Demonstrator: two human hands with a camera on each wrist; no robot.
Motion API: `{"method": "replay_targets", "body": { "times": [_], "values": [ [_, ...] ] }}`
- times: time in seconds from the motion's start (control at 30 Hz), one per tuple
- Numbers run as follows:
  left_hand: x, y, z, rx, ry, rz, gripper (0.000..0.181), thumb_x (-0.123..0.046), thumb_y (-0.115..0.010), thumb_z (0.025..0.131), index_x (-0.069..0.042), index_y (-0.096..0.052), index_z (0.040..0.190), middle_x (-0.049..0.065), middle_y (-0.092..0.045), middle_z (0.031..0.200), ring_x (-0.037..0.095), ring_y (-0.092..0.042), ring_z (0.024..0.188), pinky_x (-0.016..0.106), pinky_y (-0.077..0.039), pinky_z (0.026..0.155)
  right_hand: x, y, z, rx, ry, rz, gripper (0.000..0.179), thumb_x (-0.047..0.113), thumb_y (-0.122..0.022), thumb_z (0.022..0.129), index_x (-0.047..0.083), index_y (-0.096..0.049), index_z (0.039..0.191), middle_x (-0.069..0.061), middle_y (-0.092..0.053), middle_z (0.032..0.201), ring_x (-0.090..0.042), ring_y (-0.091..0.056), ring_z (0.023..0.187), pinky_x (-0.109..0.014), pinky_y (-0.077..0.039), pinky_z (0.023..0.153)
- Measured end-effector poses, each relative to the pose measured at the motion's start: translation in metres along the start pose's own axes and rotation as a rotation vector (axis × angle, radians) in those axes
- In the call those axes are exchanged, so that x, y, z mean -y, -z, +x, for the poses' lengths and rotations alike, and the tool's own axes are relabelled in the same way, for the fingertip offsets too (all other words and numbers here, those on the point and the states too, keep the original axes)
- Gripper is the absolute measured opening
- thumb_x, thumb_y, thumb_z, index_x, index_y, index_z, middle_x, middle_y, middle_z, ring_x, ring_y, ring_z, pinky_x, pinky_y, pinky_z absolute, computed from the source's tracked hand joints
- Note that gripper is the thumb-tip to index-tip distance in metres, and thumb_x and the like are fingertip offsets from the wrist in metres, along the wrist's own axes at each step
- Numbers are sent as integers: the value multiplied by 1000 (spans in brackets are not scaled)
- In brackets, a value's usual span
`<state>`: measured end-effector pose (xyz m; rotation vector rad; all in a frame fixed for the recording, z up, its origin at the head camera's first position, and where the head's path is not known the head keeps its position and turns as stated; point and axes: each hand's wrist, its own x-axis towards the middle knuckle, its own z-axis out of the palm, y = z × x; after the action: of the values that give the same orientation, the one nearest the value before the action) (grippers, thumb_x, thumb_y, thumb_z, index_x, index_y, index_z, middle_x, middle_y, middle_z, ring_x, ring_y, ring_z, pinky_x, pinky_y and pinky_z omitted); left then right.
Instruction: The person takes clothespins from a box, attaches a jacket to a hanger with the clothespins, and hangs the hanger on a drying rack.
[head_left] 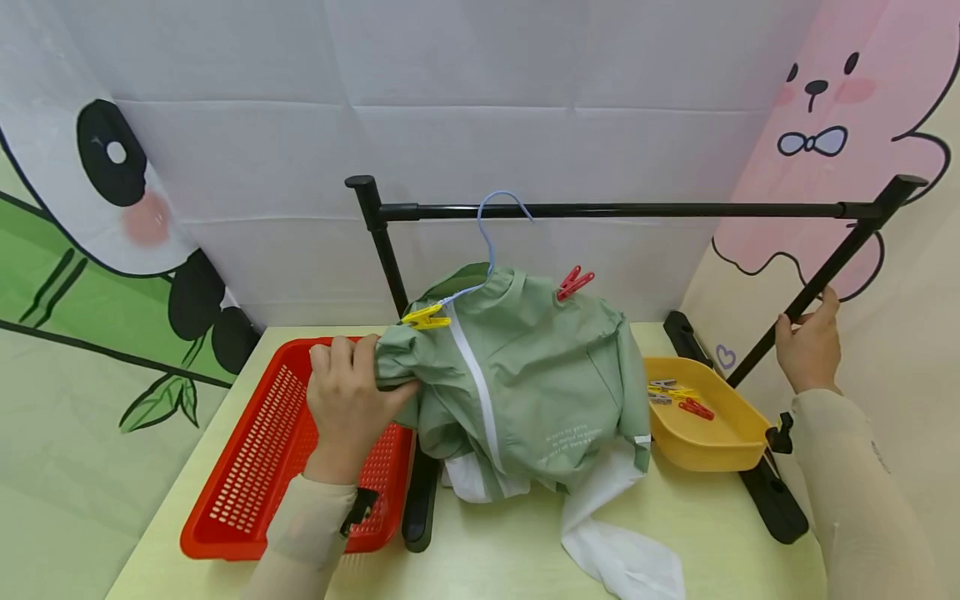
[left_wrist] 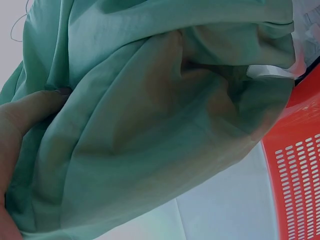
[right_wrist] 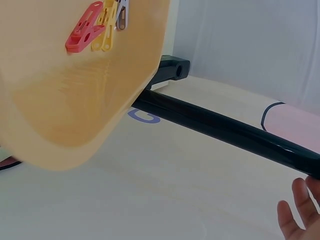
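Observation:
A light green jacket point(head_left: 525, 375) with a white zip strip hangs on a blue hanger point(head_left: 491, 225), whose hook is over the rack's black bar. My left hand point(head_left: 348, 400) holds the jacket's sleeve at the left, thumb below and fingers over the cloth; green fabric fills most of the left wrist view. A yellow clothespin point(head_left: 426, 317) clips the left shoulder and a red clothespin point(head_left: 574, 283) the right one. Over at the right, my right hand point(head_left: 813, 346) grips the slanted post of the black clothes rack point(head_left: 825, 279) between thumb and fingers.
A red perforated basket point(head_left: 247, 450) stands under my left forearm. Right of the jacket, a yellow tray point(head_left: 720, 450) contains several clothespins point(head_left: 696, 408). White cloth point(head_left: 622, 542) trails from the jacket onto the tabletop. The rack's black feet point(head_left: 420, 500) rest on the table.

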<state>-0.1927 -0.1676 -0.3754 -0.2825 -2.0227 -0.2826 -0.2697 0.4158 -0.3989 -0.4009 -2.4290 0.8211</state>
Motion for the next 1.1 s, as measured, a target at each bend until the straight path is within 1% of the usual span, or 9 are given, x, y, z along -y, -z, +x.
{"method": "replay_targets", "body": {
  "times": [0.17, 0.3, 0.57, 0.77, 0.97, 1.1],
  "values": [
    [2, 0, 2, 5, 13, 2, 66, -39, -91, 61, 4, -61, 100, 22, -50, 81, 38, -42, 69, 43, -40, 43, -1, -1, 0, 1, -2, -4, 64, 17, -42, 103, 4, -5, 154, -36, -49, 115, -50, -53, 95, -51, -37, 73],
    [4, 0, 4, -5, 27, 2, 66, -38, -91, 61, 5, -62, 101, 22, -50, 82, 39, -42, 70, 44, -39, 42, -2, -2, 1, 1, 0, 0, 64, 17, -42, 103, 4, -5, 154, -36, -49, 114, -49, -53, 94, -49, -37, 72],
    [6, 1, 10, -8, 39, 14, 64, -41, -87, 66, 6, -61, 100, 23, -50, 83, 40, -43, 72, 44, -40, 44, -4, -2, 3, -5, 9, 7, 65, 16, -44, 102, 4, -7, 154, -35, -50, 111, -48, -53, 91, -45, -35, 68],
    [7, 0, 13, 1, 46, 27, 63, -41, -87, 66, 5, -60, 99, 23, -49, 80, 40, -42, 70, 43, -37, 44, -5, -3, 3, 5, 0, 2, 65, 17, -43, 103, 4, -6, 154, -35, -50, 114, -48, -52, 93, -45, -37, 70],
    [7, -2, 15, 2, 74, 45, 59, -40, -86, 68, 4, -61, 99, 22, -50, 82, 39, -43, 72, 44, -38, 41, -6, -4, 4, 6, -7, 0, 65, 18, -43, 103, 5, -6, 155, -35, -50, 115, -48, -53, 94, -46, -37, 73],
    [7, -4, 17, 6, 74, 62, 59, -38, -88, 67, 4, -61, 98, 22, -49, 81, 39, -43, 72, 44, -38, 42, -5, -4, 4, 6, -10, 0, 65, 18, -43, 104, 5, -6, 155, -36, -50, 115, -48, -53, 95, -46, -38, 73]
  ]
}}
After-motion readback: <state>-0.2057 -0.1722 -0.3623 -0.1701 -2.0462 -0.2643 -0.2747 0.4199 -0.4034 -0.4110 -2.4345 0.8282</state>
